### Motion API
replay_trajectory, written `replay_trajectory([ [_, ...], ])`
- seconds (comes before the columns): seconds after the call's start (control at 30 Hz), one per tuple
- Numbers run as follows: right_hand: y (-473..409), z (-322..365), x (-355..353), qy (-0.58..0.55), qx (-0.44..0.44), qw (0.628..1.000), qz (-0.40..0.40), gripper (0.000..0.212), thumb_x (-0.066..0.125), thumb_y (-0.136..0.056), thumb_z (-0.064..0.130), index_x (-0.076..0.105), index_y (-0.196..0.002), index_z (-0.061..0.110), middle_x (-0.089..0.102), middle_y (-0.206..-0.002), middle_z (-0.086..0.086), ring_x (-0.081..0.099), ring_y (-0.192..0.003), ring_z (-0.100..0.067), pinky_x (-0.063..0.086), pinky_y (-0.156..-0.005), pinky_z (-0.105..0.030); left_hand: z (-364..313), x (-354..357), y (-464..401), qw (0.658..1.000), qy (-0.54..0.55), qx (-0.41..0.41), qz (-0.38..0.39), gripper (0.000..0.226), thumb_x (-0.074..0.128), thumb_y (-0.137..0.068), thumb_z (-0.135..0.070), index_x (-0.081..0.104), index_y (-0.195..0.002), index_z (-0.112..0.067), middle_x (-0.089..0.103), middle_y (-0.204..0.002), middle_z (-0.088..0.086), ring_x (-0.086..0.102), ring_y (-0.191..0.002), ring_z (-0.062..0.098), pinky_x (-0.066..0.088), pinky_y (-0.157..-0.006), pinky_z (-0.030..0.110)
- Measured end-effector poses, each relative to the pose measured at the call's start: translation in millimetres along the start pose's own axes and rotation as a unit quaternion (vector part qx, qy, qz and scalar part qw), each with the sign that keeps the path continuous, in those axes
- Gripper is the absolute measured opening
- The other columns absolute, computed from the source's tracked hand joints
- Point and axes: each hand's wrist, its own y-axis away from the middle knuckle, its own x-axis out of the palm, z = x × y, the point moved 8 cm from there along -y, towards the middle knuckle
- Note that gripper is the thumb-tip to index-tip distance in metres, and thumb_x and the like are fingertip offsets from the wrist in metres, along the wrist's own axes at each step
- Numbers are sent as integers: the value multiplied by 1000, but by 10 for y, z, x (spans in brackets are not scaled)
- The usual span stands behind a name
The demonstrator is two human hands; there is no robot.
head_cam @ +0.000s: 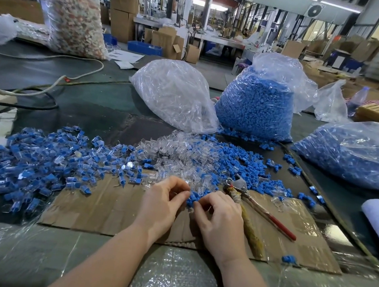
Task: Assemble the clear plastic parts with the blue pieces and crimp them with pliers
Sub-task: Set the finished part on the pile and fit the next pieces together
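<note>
A small blue piece (pixel 192 196) sits between the two hands over the cardboard sheet (pixel 110 207) on the desk (pixel 96 102), at the near edge of the loose clear parts (pixel 177 153). The right hand (pixel 218 217) has its fingers curled and pinching the blue piece; the left hand (pixel 162 200) is curled beside it with fingertips drawn together, apparently on a clear part, though that part is too faint to confirm. The pliers (pixel 242 195) lie untouched just right of the right hand, and a heap of assembled pieces (pixel 40 160) spreads to the left. Further back stand a bag of clear parts (pixel 176 92) and a bag of blue pieces (pixel 258 107). The risk from here, I judge, is a skewed fit: pushed in crooked, the blue piece could jam or pop free into the pile. The contact between the two parts is hidden by the fingers, and the frame edges are blurred
</note>
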Motion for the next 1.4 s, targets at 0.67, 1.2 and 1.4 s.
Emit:
replay_trajectory([
  [0.67, 9, 9, -26, -22, -4, 1000, -21, 15, 67, -85, 24, 64, -75, 14, 53, -74, 9, 52, -77, -15, 38, -76, -33, -33, 28, 64, 1000, -2, 11, 26, 26, 63, -85, -5, 62, -77, -29, 66, -76, -8, 63, -73, 2, 51, -69, 14],
  [1.2, 14, 90, -77, -82, -54, 995, -28, 15, 74, -80, 15, 73, -94, 12, 59, -82, -1, 55, -83, -17, 48, -77, -35, -41, 43, 50, 998, 33, -18, 55, 21, 61, -86, -2, 65, -83, -22, 67, -78, -1, 63, -72, 8, 52, -67, 16],
  [1.4, 13, 85, -97, -84, -57, 994, -42, 10, 73, -80, 12, 72, -91, 11, 59, -82, 0, 55, -82, -16, 47, -76, -33, -30, 54, 38, 998, 13, -14, 57, 17, 62, -86, -3, 66, -86, -20, 68, -79, -1, 64, -74, 8, 53, -69, 19],
])
